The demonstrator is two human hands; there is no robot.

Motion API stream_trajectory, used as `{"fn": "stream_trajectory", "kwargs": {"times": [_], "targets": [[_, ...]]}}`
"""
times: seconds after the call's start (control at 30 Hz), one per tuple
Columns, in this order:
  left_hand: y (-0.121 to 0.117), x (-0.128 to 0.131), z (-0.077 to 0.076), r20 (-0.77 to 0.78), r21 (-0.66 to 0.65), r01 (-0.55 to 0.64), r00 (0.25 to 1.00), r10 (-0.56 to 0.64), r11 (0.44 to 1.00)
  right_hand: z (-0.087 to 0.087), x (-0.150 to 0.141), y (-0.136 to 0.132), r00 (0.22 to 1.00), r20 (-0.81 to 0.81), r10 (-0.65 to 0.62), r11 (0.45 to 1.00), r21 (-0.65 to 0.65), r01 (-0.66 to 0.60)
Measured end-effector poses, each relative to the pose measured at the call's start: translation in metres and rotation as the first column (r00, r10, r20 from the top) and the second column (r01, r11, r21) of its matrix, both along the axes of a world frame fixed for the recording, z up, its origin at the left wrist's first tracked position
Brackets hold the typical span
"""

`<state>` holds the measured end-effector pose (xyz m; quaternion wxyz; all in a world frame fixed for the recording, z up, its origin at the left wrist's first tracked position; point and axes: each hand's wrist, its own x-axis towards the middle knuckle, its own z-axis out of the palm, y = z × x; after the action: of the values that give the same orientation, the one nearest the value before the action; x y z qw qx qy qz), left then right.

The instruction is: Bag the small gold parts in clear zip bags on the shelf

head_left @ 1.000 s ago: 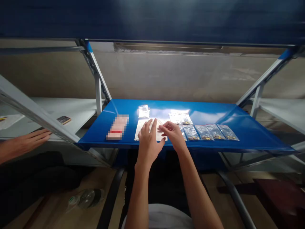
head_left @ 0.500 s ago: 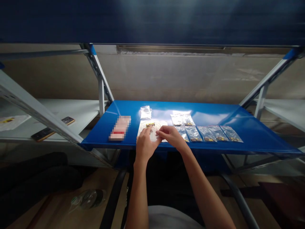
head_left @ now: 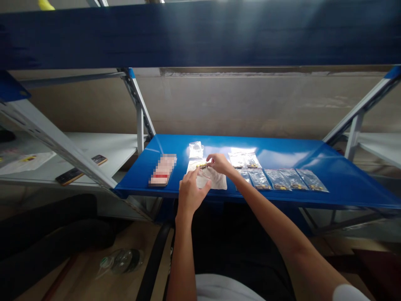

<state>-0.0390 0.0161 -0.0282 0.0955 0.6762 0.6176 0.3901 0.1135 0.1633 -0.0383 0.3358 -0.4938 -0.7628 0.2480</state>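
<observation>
My left hand (head_left: 190, 190) rests at the near left edge of a white cloth (head_left: 219, 182), its thumb apart from the bent fingers. A thin pinkish cord (head_left: 205, 175) runs from its fingertips, seemingly caught between them, and curves over the cloth. At the far edge of the cloth lies a small heap of yellow and dark bead-like pieces (head_left: 201, 166). My right hand (head_left: 219, 163) reaches over this heap with thumb and forefinger pinched together at its right end. Whatever is between those fingertips is too small to make out.
Several clear zip bags (head_left: 282, 179) with small yellow and dark pieces lie to the right. A stack of clear bags (head_left: 196, 149) sits behind the cloth. To the left are a pink, blurred-out flat object (head_left: 163, 169) and a phone (head_left: 71, 175) on a white shelf. A blue shelf (head_left: 200, 37) hangs overhead.
My right hand has left the cord by my left hand and moved forward to the heap of pieces. My left hand stays nearly in place. The view has shifted slightly.
</observation>
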Motion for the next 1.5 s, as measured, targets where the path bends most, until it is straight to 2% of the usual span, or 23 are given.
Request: {"fn": "stream_trajectory", "kwargs": {"times": [0.17,0.3,0.37,0.47,0.57,0.67,0.77,0.83,0.93,1.0,1.1,1.2,1.27,1.33,1.4,1.47,1.5], "targets": [[-0.001,-0.008,-0.003,0.017,0.003,0.002,1.0,-0.002,1.0,-0.006,0.0,0.0,1.0,0.001,0.005,1.0,-0.017,-0.005],[0.0,-0.015,0.0,0.075,-0.011,0.032,0.997,-0.031,0.999,0.007,0.012,-0.006,0.999,-0.053,0.008,0.999,-0.043,-0.01],[0.002,-0.02,0.005,0.127,-0.045,0.073,0.99,-0.067,0.996,0.019,0.018,-0.015,0.983,-0.162,0.083,0.99,-0.101,-0.1],[0.008,-0.029,0.016,0.234,-0.135,0.168,0.963,-0.134,0.977,0.039,0.019,-0.035,0.919,-0.323,0.228,0.948,-0.143,-0.285],[0.018,-0.035,0.026,0.318,-0.198,0.294,0.922,-0.222,0.935,0.056,0.01,-0.055,0.878,-0.349,0.329,0.917,-0.105,-0.386],[0.027,-0.038,0.032,0.322,-0.211,0.386,0.895,-0.309,0.898,0.063,0.003,-0.064,0.872,-0.31,0.379,0.908,-0.055,-0.414],[0.034,-0.041,0.035,0.298,-0.218,0.407,0.893,-0.336,0.887,0.061,0.005,-0.063,0.848,-0.37,0.379,0.903,-0.052,-0.427],[0.038,-0.044,0.037,0.297,-0.225,0.414,0.891,-0.343,0.882,0.054,0.01,-0.059,0.823,-0.444,0.355,0.892,-0.104,-0.44],[0.044,-0.047,0.035,0.324,-0.239,0.413,0.887,-0.329,0.879,0.039,0.013,-0.055,0.835,-0.472,0.283,0.898,-0.176,-0.404],[0.048,-0.046,0.029,0.332,-0.234,0.397,0.891,-0.31,0.888,0.029,0.009,-0.053,0.841,-0.492,0.222,0.914,-0.195,-0.355],[0.053,-0.036,0.012,0.306,-0.169,0.321,0.916,-0.26,0.932,0.016,-0.002,-0.055,0.825,-0.547,0.142,0.917,-0.242,-0.318],[0.053,-0.023,-0.001,0.295,-0.058,0.195,0.94,-0.169,0.979,0.009,-0.008,-0.059,0.859,-0.512,0.02,0.954,-0.246,-0.169],[0.052,-0.018,-0.003,0.321,0.002,0.143,0.937,-0.136,0.99,0.009,-0.005,-0.064,0.895,-0.442,-0.061,0.987,-0.16,-0.011],[0.052,-0.018,0.0,0.374,0.03,0.148,0.916,-0.148,0.989,0.012,0.003,-0.069,0.925,-0.371,-0.082,0.996,-0.061,0.064],[0.054,-0.019,0.005,0.422,0.029,0.194,0.887,-0.188,0.981,0.017,0.009,-0.075,0.945,-0.327,0.007,0.997,-0.071,-0.032],[0.055,-0.021,0.008,0.424,0.029,0.22,0.881,-0.211,0.975,0.02,0.011,-0.081,0.923,-0.357,0.143,0.962,-0.17,-0.214],[0.054,-0.022,0.009,0.402,0.035,0.22,0.89,-0.215,0.975,0.02,0.01,-0.084,0.904,-0.393,0.171,0.939,-0.213,-0.27]]}}
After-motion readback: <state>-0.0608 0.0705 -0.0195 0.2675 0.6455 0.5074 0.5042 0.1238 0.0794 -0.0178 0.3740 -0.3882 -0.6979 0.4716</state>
